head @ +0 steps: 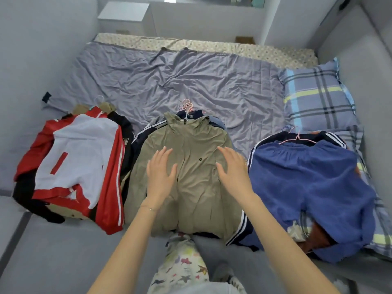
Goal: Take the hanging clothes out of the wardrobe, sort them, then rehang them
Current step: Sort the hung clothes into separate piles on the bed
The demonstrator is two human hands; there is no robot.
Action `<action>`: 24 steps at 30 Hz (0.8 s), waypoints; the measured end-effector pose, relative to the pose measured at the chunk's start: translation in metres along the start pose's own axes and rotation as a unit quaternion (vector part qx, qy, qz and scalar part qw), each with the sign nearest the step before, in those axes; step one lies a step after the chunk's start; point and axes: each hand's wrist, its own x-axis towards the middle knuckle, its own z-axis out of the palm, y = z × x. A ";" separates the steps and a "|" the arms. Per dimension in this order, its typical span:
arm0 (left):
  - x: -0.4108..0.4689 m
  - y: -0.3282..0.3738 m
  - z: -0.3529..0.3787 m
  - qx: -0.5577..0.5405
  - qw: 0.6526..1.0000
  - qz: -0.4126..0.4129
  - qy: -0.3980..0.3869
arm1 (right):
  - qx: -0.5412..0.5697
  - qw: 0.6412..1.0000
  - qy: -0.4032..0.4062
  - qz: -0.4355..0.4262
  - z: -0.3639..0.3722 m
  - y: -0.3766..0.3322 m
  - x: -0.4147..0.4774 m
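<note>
Three piles of clothes on hangers lie along the bed's near edge. On the left, a red and white jacket tops a pile with black and tan garments under it. In the middle, an olive zip jacket lies over navy striped clothes, with pink hanger hooks sticking out at its collar. On the right, blue shorts on a pink hanger cover a dark striped garment. My left hand and my right hand are spread flat, fingers straight, over the olive jacket's chest.
The bed carries a rumpled grey-purple sheet, bare beyond the piles. A plaid pillow lies at the right, next to a grey wall. A white cabinet stands past the bed's far edge. My patterned trouser leg shows below.
</note>
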 end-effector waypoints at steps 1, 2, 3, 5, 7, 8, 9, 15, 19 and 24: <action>0.017 -0.009 -0.001 0.000 1.000 -0.001 -0.007 | -0.003 1.000 0.002 0.004 0.008 -0.005 0.016; 0.035 -0.019 -0.002 0.001 1.000 -0.001 -0.015 | -0.001 1.000 0.004 0.011 0.016 -0.010 0.033; 0.054 -0.028 -0.002 0.002 1.000 -0.001 -0.023 | 0.004 1.000 0.005 0.020 0.025 -0.015 0.051; 0.095 -0.049 -0.001 0.006 0.999 0.001 -0.036 | 0.008 0.999 0.002 0.038 0.045 -0.024 0.087; 0.135 -0.069 0.004 0.012 0.999 0.010 -0.048 | 0.006 0.999 -0.007 0.051 0.065 -0.029 0.122; 0.154 -0.078 0.008 0.017 0.998 0.011 -0.054 | 0.007 0.998 -0.013 0.058 0.075 -0.030 0.139; 0.172 -0.087 0.012 0.022 0.998 0.010 -0.060 | 0.007 0.998 -0.019 0.065 0.084 -0.030 0.154; 0.255 -0.132 0.059 0.018 0.994 -0.012 -0.110 | -0.023 0.993 -0.058 0.105 0.133 0.000 0.222; 0.290 -0.168 0.109 0.009 0.989 -0.059 -0.139 | -0.045 0.988 -0.083 0.122 0.171 0.043 0.264; 0.319 -0.222 0.172 0.023 0.989 -0.073 -0.126 | -0.095 0.986 -0.087 0.110 0.226 0.100 0.315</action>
